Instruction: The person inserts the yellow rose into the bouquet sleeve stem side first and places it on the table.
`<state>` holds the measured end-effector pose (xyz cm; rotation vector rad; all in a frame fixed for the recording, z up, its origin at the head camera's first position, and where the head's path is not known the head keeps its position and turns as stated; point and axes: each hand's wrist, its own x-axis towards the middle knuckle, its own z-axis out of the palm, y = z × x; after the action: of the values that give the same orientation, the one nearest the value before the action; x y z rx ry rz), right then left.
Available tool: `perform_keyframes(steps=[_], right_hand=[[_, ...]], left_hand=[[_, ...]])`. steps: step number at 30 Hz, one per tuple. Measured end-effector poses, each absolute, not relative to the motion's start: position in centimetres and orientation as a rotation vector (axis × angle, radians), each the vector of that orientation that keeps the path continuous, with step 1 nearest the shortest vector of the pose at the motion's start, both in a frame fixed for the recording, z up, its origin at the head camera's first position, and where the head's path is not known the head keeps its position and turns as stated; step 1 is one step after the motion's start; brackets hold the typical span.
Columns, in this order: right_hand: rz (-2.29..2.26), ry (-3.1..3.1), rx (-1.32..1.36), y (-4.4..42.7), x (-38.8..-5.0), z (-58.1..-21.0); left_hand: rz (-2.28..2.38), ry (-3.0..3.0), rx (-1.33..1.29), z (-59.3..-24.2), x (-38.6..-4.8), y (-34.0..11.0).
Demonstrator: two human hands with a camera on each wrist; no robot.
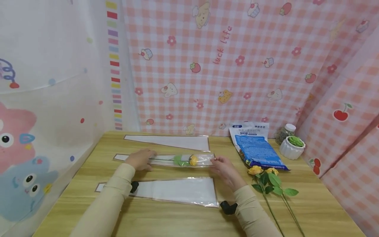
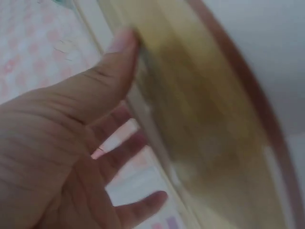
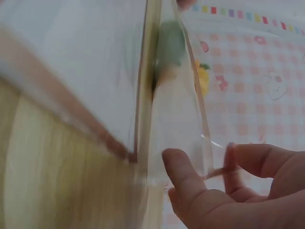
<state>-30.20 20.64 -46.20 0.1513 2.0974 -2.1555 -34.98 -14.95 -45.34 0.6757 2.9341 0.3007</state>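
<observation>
Pinching wide end of clear sleeve (image 1: 205, 160): right hand (image 1: 224, 168), thumb and finger together at its edge. Left hand (image 1: 139, 160) at narrower part, fingers loose and spread. Yellow rose (image 1: 193, 160) inside sleeve, between both hands, bloom nearer right fingers. Near sleeve (image 1: 183, 191) below fingers, far sleeve (image 1: 189, 142) beyond them. Two loose roses (image 1: 274, 179) (leafy, yellow too) right of right fingers; blue-and-white bag (image 1: 257, 149) past those fingers.
</observation>
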Motion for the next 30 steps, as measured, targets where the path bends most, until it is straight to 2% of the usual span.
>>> perform_keyframes(steps=[12,21,30], right_hand=[[-1.980,2.146,0.193,21.3,-31.8,-46.6],[-1.828,2.438,0.163,20.7,-32.6,-46.4],[-1.816,2.410,0.118,21.7,-33.1,-47.4]], left_hand=[[0.428,2.906,0.652,-45.7,-35.3,-15.9],[0.404,2.979,0.564,-46.0,-35.2,-15.7],[0.346,2.998,0.548,-45.9,-35.0,-15.6]])
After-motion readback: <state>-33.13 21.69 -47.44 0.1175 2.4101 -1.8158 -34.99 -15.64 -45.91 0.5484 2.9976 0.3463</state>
